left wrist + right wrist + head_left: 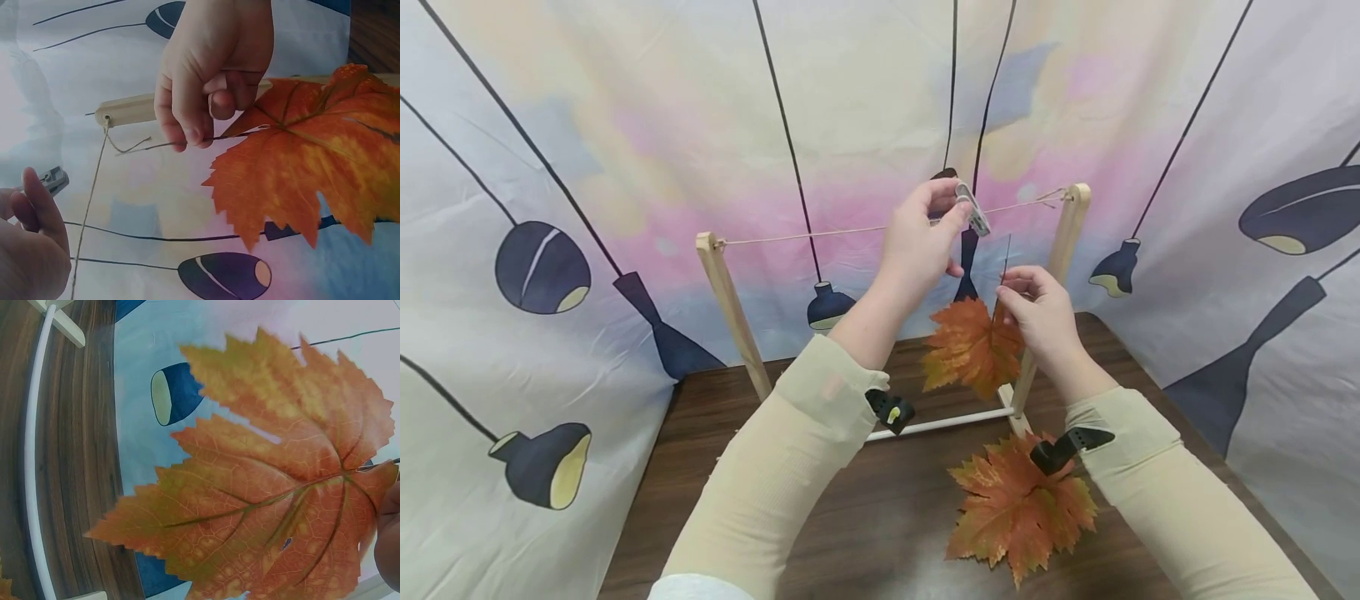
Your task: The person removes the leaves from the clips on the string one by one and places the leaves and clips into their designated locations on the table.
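Note:
My left hand (922, 229) pinches a grey clothespin (972, 210) right by the string (842, 232), which runs between two wooden posts. Lower and to the right, my right hand (1041, 312) pinches the thin dark stem (215, 138) of an orange maple leaf (972, 346). The leaf hangs below the string, its stem pointing up. In the right wrist view the same leaf (281, 487) fills much of the picture, with only a bit of the hand showing at the right edge. A second orange leaf (1022, 508) lies on the table under the right forearm.
The wooden frame has a left post (730, 308), a right post (1070, 225) and a white lower bar (951, 422). It stands on a dark wood-grain table (700, 467). Behind hangs a cloth backdrop (880, 100) printed with lamps.

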Tool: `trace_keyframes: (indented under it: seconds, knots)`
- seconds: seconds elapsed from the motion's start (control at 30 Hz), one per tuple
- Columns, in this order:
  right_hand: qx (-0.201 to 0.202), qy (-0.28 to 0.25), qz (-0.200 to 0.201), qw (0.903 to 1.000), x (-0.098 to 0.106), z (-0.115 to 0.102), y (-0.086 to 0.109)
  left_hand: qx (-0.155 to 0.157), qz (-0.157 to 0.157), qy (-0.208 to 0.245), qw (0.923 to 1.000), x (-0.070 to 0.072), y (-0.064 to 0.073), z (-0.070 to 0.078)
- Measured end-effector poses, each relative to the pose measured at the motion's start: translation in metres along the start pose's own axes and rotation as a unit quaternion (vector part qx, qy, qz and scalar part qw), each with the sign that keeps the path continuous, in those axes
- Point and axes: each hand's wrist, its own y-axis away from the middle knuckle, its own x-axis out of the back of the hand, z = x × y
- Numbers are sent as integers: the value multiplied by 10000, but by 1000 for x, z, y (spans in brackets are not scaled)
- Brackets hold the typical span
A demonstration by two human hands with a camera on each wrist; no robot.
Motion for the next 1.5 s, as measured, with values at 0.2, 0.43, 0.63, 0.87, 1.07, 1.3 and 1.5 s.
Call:
trace_keyframes:
  seconds: [0.2, 0.43, 0.63, 0.87, 1.07, 1.3, 1.5]
  knots:
    - [-53, -14, 10, 10000, 2, 4, 2, 13, -216, -65, 9997, 1, 5, -10]
    - [-161, -141, 111, 9997, 4, 8, 5, 162, -461, -440, 9978, 2, 9, -22]
    - [-235, 8, 138, 9996, 5, 16, 8, 232, -714, -505, 9959, 6, 17, -35]
    - [-410, 208, 100, 9989, 4, 23, 13, 260, -725, -278, 9966, 12, 23, -52]
    - [-446, 189, 130, 9987, 2, 30, 17, 457, -702, -102, 9964, 16, 30, -66]
    - [-552, -14, 112, 9984, 4, 36, 23, 555, -671, 226, 9959, 20, 38, -81]
    - [-686, -115, 179, 9974, 6, 43, 26, 575, -683, 290, 9956, 26, 44, -91]
